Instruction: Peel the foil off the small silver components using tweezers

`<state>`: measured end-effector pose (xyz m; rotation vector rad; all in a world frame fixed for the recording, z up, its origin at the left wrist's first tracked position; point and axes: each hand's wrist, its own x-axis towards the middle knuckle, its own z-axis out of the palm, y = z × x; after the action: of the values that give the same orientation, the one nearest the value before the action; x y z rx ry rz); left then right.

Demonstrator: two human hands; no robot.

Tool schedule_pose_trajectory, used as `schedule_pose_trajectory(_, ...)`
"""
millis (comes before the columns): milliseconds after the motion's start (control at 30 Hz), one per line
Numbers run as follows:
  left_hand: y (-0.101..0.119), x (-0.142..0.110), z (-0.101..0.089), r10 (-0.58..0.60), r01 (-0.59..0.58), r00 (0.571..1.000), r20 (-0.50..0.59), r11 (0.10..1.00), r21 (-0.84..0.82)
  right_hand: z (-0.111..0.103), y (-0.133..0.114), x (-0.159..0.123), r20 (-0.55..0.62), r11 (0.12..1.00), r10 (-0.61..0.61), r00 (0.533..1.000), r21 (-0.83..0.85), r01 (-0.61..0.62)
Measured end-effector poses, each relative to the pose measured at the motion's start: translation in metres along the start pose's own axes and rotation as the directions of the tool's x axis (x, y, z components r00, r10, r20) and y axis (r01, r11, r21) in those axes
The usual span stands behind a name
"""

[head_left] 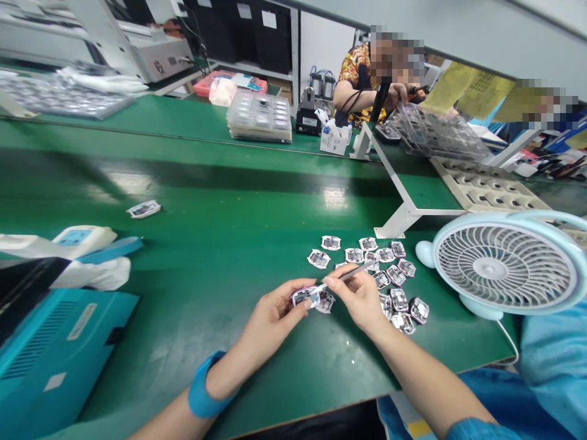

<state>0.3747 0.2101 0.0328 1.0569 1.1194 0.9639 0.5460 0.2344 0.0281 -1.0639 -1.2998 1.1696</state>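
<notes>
My left hand (274, 313) is closed on a small white-rimmed device housing (303, 297) with electronic parts inside, held a little above the green bench. A thin pale stick-like tool (352, 272) is pinched in my right hand (362, 300). Its lower tip points at the housing and appears to touch it; the fingers hide part of the contact. Just behind the held piece lies another similar housing (326, 302). Several more housings (397, 275) are spread around and beyond my right hand, some partly covered by it.
A pale blue fan (502, 266) stands at the right. One lone housing (143, 209) lies at far left, above a teal machine (50, 360) and a power strip (85, 237). Stacked plastic trays (259, 116) sit on the rear shelf. A co-worker (355, 85) handles clear trays behind.
</notes>
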Motion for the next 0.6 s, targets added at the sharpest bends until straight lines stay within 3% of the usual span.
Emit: schedule_pose_trajectory(600, -0.01, 0.003, 0.003, 0.023, -0.018, 0.993, -0.119, 0.999, 0.041, 0.003, 0.0, -0.009, -0.013, 0.98, -0.089, 0.996, -0.18, 0.085)
